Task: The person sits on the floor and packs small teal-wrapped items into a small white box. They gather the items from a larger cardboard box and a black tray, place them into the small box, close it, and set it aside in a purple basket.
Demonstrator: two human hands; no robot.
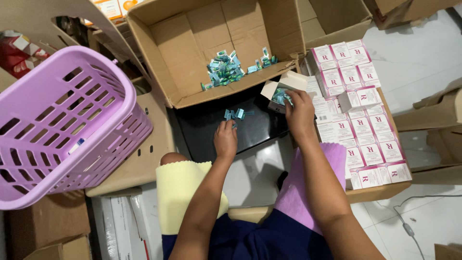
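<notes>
A black board (250, 130) lies across the person's lap above a pale tiled floor (418, 58), hemmed in by cardboard. The left hand (225, 139) rests fingers-down on a few teal sachets (234, 114); the right hand (299, 113) grips a small open white box (284, 89) with sachets inside. Behind gapes a big carton (216, 43) holding more, a lilac basket (62, 125) left, stacked pink-and-white boxes (361, 120) right.

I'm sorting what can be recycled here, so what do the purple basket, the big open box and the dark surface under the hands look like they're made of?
Purple basket: moulded plastic, going by its smooth slotted walls and slight sheen.
Big open box: brown corrugated cardboard, matte, with creased flaps.
Dark surface: black and glossy, reflecting light; possibly glass or polished plastic, hard to tell. The left hand rests on it.
</notes>
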